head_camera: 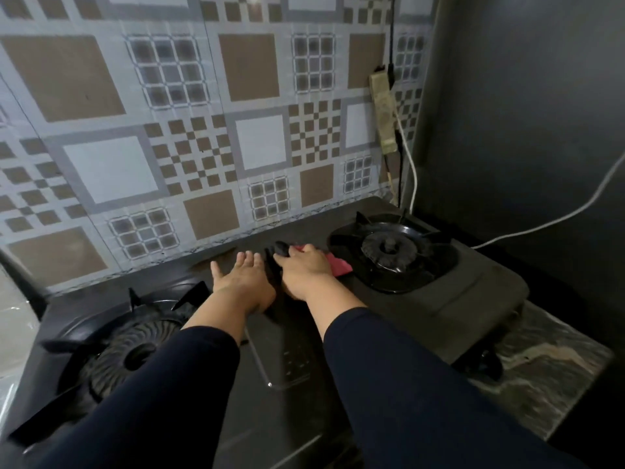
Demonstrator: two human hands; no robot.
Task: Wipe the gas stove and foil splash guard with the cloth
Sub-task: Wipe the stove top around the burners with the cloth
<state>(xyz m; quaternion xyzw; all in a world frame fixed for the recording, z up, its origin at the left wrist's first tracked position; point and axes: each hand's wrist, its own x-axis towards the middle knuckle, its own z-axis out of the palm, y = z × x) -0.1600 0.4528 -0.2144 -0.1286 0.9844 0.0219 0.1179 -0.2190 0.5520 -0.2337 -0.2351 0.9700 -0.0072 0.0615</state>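
Between the two burners, near the back edge of the stove [473, 292], the right hand [306, 269] presses the red cloth [340, 265] flat, fingers closed over it, while the left hand [241, 274] hovers spread just beside, the splash guard [169, 130] rising straight ahead.

no readable text, no labels, no brands, no numbers; nothing legible on any surface

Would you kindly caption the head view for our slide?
Right hand presses a red cloth on the stove between burners; left hand open beside it.
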